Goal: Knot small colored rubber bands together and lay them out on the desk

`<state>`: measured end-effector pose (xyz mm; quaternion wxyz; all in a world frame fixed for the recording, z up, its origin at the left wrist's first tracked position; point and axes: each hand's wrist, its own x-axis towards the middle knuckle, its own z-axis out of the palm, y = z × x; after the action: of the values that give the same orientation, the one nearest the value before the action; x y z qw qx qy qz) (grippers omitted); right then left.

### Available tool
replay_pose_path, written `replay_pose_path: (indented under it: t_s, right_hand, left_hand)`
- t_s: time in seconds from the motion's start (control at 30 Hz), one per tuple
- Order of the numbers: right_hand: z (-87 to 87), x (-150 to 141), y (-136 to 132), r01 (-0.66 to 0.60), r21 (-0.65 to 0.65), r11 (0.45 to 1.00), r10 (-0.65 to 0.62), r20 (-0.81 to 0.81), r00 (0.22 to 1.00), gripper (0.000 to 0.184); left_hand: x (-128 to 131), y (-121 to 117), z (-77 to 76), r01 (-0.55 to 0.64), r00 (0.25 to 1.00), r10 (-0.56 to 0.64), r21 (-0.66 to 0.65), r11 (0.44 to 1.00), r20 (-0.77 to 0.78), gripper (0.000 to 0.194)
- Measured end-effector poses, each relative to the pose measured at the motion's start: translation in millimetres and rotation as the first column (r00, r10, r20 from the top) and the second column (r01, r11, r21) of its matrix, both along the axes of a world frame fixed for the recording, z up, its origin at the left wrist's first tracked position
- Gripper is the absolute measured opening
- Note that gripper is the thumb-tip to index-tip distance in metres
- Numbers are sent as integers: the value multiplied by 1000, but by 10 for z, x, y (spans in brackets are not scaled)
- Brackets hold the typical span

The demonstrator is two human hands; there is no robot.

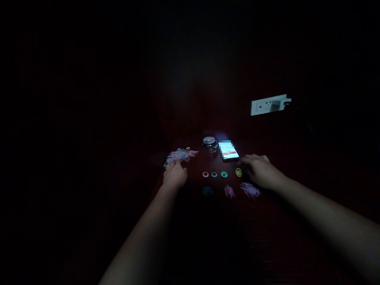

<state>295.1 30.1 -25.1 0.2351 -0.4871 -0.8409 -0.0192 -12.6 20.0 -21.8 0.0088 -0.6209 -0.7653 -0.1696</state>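
With the blue band (214, 174) as the clock's centre, my left hand (175, 175) lies at nine, its fingertips at the near side of the mixed band pile (180, 155). Those fingers lie close together, the thumb standing apart. The pile spreads at ten, close to the left edge of the dark red tabletop (196, 184), leaving little room beyond it.

The pink band (205, 174) sits just beside centre at nine; a dark cluster (208, 191) lies near six, dim in shadow. At twelve stands a lidded clear jar (209, 145), with open tabletop between it and the row of bands.

Rightward, the green bands (224, 174) sit at three, a lit phone (228, 150) at one, a pink cluster (229, 191) between four and five. Farther along at three are the yellow bands (238, 172), a wider gap separating them from the green. A purple cluster (250, 190) spreads at four.

My right hand (258, 170) curves just beside the yellow bands, fingers bent, tips shadowed; I cannot tell whether they pinch anything. A white wall socket (268, 105) shows at one, well apart.
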Motion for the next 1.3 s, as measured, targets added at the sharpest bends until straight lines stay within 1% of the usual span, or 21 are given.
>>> replay_pose_path:
  t_s: [0.03, 0.07, 0.13, 0.27, 0.5, 0.63, 0.7, 0.83, 0.9, 1.0, 1.07, 1.23, 1.3]
  right_hand:
    - [-4, 0, 2, -5, 3, 1000, 5, -6, 1000, 30]
    - [-8, 0, 5, -11, 6, 1000, 11, -13, 1000, 30]
    - [-17, 1, 11, -27, 5, 1000, 28, -22, 999, 31]
    - [-15, 4, 9, -51, 6, 999, 51, -32, 998, 29]
    - [23, -15, -24, -51, 27, 998, 52, -66, 996, 24]
    - [37, -24, -38, -54, 33, 998, 56, -78, 995, 24]
    - [33, -21, -35, -56, 37, 998, 59, -85, 995, 24]
    - [10, -10, -12, -61, 44, 997, 65, -99, 993, 24]
    - [1, -6, -4, -68, 46, 997, 73, -105, 992, 24]
    - [4, -4, -8, -75, 51, 996, 80, -118, 990, 23]
    - [14, -7, -21, -72, 51, 996, 78, -119, 990, 22]
    - [39, -23, -53, -61, 46, 997, 66, -117, 991, 20]
    - [43, -27, -57, -58, 40, 998, 63, -121, 991, 20]
  left_hand:
    - [-56, 33, -39, -79, 997, 79, -100, 992, -8, 55]
    - [-94, 60, -78, -116, 993, 117, -191, 975, -6, 61]
    - [-122, 99, -143, -123, 992, 128, -250, 960, 1, 64]
    - [-103, 124, -187, -105, 994, 112, -263, 959, 9, 66]
    - [-68, 62, -151, -72, 997, 79, -289, 955, 12, 68]
    - [-46, 2, -109, -8, 1000, 15, -320, 947, 20, 66]
    - [-68, -16, -84, 4, 1000, -1, -303, 953, 13, 67]
    - [-159, -8, -60, -73, 997, 74, -289, 954, -8, 68]
    - [-198, 7, -63, -58, 998, 63, -283, 957, 9, 65]
    - [-232, 27, -71, -5, 1000, 10, -210, 978, 21, 59]
    - [-243, 33, -68, 11, 1000, -6, -170, 985, 29, 53]
    - [-237, 28, -14, 66, 995, -58, -89, 994, 83, 29]
    - [-217, 20, 14, 77, 991, -73, -35, 996, 112, 22]
